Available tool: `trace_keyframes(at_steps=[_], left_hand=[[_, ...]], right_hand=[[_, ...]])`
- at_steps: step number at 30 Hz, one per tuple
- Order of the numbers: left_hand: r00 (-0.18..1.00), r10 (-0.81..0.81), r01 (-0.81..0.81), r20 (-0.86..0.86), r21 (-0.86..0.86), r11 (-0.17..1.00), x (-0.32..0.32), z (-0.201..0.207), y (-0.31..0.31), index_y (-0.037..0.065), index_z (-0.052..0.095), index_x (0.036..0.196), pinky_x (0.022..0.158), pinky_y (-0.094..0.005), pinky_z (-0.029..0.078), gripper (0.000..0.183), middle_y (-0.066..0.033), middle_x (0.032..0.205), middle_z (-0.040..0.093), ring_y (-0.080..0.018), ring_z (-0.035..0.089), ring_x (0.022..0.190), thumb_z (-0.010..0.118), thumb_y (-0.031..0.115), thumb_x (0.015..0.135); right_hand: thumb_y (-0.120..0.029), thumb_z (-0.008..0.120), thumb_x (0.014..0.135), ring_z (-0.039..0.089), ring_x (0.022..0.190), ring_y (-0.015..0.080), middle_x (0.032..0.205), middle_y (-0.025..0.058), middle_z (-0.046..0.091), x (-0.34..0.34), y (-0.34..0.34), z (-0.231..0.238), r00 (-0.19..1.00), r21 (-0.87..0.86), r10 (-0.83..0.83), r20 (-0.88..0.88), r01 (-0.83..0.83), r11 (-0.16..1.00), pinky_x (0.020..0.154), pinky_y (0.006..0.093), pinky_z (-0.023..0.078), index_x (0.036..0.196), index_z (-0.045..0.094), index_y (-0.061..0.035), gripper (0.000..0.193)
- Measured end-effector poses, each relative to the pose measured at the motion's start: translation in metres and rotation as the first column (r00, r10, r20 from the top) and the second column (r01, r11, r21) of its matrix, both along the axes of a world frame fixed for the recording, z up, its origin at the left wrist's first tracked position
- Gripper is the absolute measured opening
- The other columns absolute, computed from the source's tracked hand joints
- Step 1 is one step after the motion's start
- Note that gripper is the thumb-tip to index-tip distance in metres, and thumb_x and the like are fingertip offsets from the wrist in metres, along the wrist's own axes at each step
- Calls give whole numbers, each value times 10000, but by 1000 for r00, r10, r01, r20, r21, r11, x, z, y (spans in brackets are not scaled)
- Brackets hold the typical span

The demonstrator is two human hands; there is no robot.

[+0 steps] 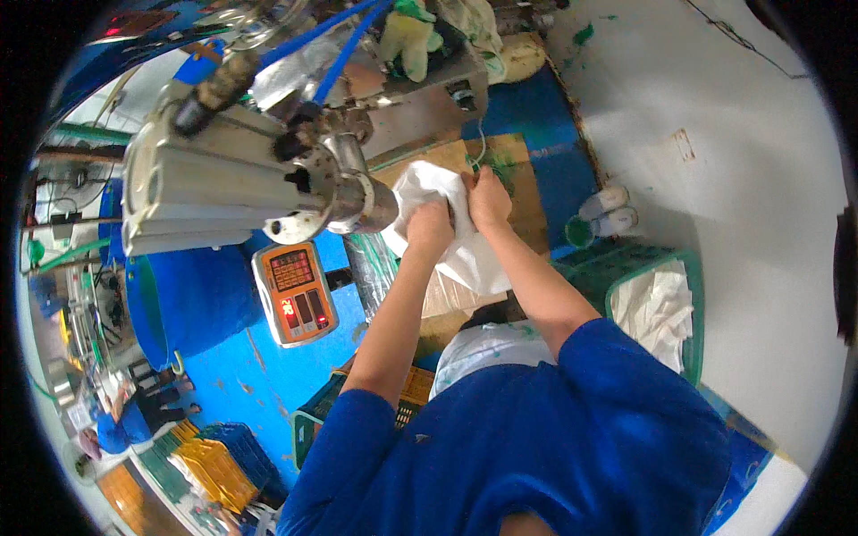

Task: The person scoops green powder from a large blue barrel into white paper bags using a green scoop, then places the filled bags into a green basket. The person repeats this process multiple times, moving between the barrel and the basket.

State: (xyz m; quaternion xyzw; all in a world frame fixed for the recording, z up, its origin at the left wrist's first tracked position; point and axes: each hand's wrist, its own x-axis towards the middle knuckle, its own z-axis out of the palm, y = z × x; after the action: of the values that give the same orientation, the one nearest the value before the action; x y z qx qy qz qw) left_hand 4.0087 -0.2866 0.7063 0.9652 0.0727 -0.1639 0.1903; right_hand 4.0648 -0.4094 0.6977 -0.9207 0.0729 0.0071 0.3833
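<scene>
A white bag (478, 259) hangs in front of me, its mouth turned up beside the end of a metal pipe outlet (371, 205). My left hand (431, 230) is closed at the bag's mouth, with its fingertips partly hidden by the white folds. On the other side, my right hand (489, 201) pinches the bag's right edge. Flattened cardboard (523, 192) lies below the bag. Whether anything is inside the bag cannot be seen.
Left of the bag is an orange scale (295, 293), with a blue drum (210, 299) beyond. A green crate (695, 330) of white bags stands at my right, near white bottle-like containers (612, 210). Far left are yellow crates (213, 472) and another person (130, 431).
</scene>
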Motion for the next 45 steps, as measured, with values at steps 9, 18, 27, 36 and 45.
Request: trace_keyframes(at_steps=[9,18,27,36,45], left_hand=[[925,-46,123,-377,182,976,23,-27,-7,197,246,1390,885,-517,433,773,-307,1335,266,-441,432,1156,657,191,736],[973,199,-143,117,-374,916,-108,65,-12,43,634,949,636,-362,499,171,-183,774,641,-319,646,721,567,141,826],[972,155,-217,-178,-418,882,-143,-12,-20,29,625,940,576,-312,499,173,-130,798,653,-218,656,712,606,144,813],[942,-105,-57,-318,-462,885,-104,-1,-105,7,615,947,520,-267,493,188,-104,793,641,-162,638,633,609,155,832],[898,-355,-31,-261,-840,541,-29,-9,-369,-29,598,903,623,-251,482,163,-64,788,622,-113,569,665,599,126,852]], right_hand=[[-422,422,918,580,746,305,837,171,585,-19,9,-1,991,542,125,-48,-79,837,666,383,452,978,519,-25,413],[-440,347,940,567,621,168,788,101,567,-11,-6,18,890,755,237,-389,160,636,455,322,443,1011,549,-32,461],[-414,364,924,572,487,198,682,104,600,20,-18,7,923,744,187,-336,139,654,488,346,490,1032,589,-68,427],[-324,528,869,582,792,267,990,153,545,6,-109,-5,962,625,270,46,-238,744,684,408,480,1068,543,-80,316],[-73,647,673,408,1144,354,1217,129,425,-158,-501,-115,842,-459,-521,-144,409,789,951,472,349,1180,454,-130,545]])
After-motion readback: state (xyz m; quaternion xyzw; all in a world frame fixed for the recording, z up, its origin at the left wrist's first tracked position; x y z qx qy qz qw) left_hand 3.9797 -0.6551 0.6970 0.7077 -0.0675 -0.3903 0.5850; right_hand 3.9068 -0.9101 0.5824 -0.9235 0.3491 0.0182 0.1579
